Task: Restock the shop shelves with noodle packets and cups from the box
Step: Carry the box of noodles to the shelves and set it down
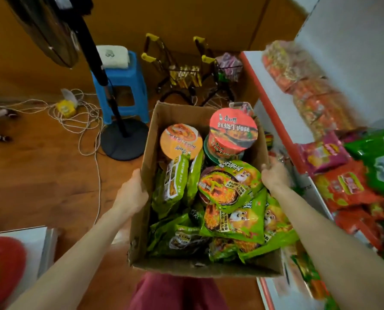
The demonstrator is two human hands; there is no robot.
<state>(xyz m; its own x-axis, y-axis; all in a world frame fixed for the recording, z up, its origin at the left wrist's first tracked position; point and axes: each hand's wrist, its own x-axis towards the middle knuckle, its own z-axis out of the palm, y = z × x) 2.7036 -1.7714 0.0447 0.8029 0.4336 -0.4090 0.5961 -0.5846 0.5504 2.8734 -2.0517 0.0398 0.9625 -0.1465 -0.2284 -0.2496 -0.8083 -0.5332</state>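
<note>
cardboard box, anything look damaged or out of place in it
The cardboard box is scuffed and pitted along its near left corner. Inside, the red noodle cup sits tilted on top of a green-rimmed cup, and the green noodle packets lie jumbled at all angles.

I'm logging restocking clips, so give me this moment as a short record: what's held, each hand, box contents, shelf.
held: cardboard box, carried in front of the person
left hand: grips the box's left wall
right hand: grips the box's right wall
contents: green noodle packets, orange-lidded cup, red-lidded cup
shelf: at right, holding red and green packets
</note>
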